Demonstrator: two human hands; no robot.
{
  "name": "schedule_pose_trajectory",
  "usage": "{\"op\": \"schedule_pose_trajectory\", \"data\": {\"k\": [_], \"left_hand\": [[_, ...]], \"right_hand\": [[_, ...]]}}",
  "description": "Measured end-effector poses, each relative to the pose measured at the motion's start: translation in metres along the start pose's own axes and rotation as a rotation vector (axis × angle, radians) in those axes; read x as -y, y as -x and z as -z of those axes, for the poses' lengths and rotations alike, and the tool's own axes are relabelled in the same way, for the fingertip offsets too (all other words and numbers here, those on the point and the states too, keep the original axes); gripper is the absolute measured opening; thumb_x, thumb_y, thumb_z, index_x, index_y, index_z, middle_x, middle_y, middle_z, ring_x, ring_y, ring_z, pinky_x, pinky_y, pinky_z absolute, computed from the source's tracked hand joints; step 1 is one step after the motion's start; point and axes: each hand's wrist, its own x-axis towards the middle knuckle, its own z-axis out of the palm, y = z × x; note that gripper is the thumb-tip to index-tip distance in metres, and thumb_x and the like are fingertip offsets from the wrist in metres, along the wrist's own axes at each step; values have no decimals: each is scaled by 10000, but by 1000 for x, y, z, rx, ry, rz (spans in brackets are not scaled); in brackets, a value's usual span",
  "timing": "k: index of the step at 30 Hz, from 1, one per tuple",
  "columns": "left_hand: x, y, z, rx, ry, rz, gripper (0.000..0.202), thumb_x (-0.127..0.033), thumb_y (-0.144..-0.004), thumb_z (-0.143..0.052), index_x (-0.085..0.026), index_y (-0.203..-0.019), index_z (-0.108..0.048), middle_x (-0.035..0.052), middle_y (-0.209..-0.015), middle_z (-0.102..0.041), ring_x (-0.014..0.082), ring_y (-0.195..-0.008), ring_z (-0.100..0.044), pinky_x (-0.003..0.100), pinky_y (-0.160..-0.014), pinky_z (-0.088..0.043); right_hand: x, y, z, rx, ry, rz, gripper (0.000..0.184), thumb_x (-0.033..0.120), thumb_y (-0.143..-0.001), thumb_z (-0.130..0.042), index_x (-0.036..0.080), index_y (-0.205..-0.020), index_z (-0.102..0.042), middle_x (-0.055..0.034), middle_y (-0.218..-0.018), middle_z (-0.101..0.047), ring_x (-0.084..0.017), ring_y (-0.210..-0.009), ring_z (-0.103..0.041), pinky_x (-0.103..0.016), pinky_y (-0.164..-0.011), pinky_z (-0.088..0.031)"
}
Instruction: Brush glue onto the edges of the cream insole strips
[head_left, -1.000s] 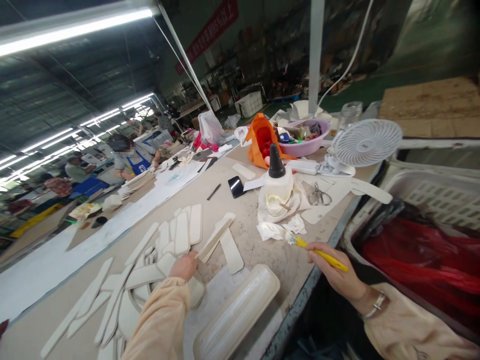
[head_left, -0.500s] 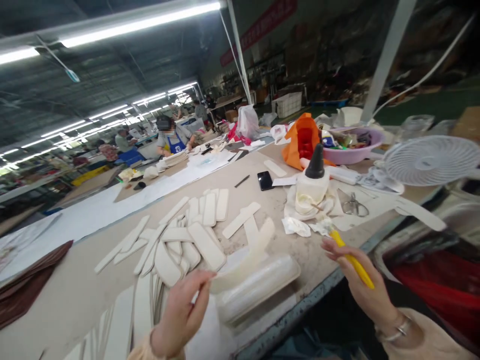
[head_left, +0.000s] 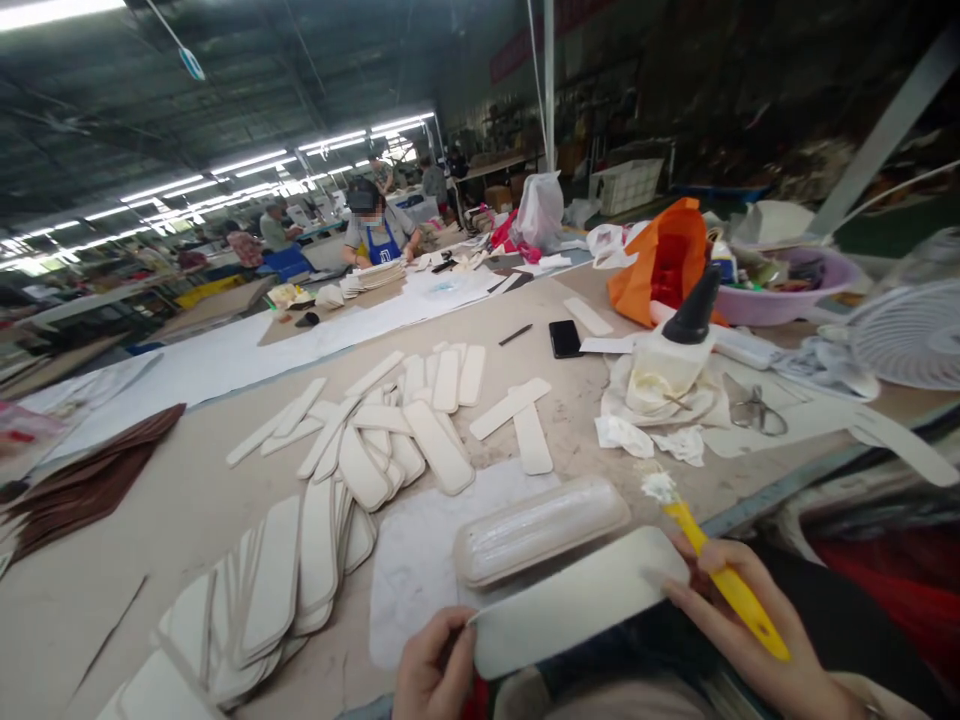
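Note:
A long cream strip with rounded ends (head_left: pixel 577 600) is stretched between my two hands, just in front of the table edge. My left hand (head_left: pixel 435 665) pinches its left end. With the fingertips of my right hand (head_left: pixel 739 610) I touch its right end, and the same hand grips a yellow-handled brush (head_left: pixel 731 585) whose bristles carry white paste. Behind the strip, a thick rounded block with a shiny wrapped top (head_left: pixel 540 530) lies on a white sheet (head_left: pixel 412 570). Many similar strips (head_left: pixel 270 580) are heaped to the left.
A white glue bottle with a black cone cap (head_left: pixel 667 365) stands on crumpled material at the right. Near it are scissors (head_left: pixel 759 412), a phone (head_left: pixel 564 339), an orange bag (head_left: pixel 652 265), a purple basin (head_left: pixel 795 295) and a fan (head_left: pixel 911 330). A co-worker (head_left: pixel 375 235) is across the table.
The strip, earlier held only by my left hand above the wrapped block, is now nearer me, with my right hand at its other end. The brush stays in my right hand. My view has shifted.

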Motion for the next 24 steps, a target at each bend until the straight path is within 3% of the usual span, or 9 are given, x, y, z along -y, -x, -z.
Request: {"op": "schedule_pose_trajectory", "data": {"k": [4,10,15,24], "left_hand": [[-1,-12,6,-52,101,129,363,-573,-745,-612,-213,-789,-628,-26,-571,-539,108,-463,-439,220,-431,-352],[-6,-39,12,-43,85,140,369,-543,-729,-634,-189,-835,-624,-36,-575,-546,95,-464,-449,202,-425,-362],[-8,-60,9,-105,18,89,344,-510,-744,-614,-184,-853,-618,-14,-625,-597,107,-490,-496,206,-421,-382],[2,-78,-2,-188,-245,-36,253,-386,-818,-545,-217,-1004,-512,-14,-676,-633,143,-563,-601,254,-552,-480]], "right_hand": [[0,-12,-5,32,-18,-71,277,302,-779,-709,261,-885,-457,-77,-963,-694,-258,-894,-693,-300,-686,-595],[9,-37,-19,44,19,-42,231,318,-820,-668,256,-882,-455,-60,-945,-681,-220,-811,-671,-327,-715,-559],[-5,-56,-36,-53,64,-20,232,331,-815,-681,238,-870,-476,-34,-850,-649,-205,-781,-656,-338,-733,-542],[-7,-95,-52,55,300,116,186,374,-877,-599,236,-832,-483,-46,-882,-674,-213,-813,-673,-352,-731,-532]]}}
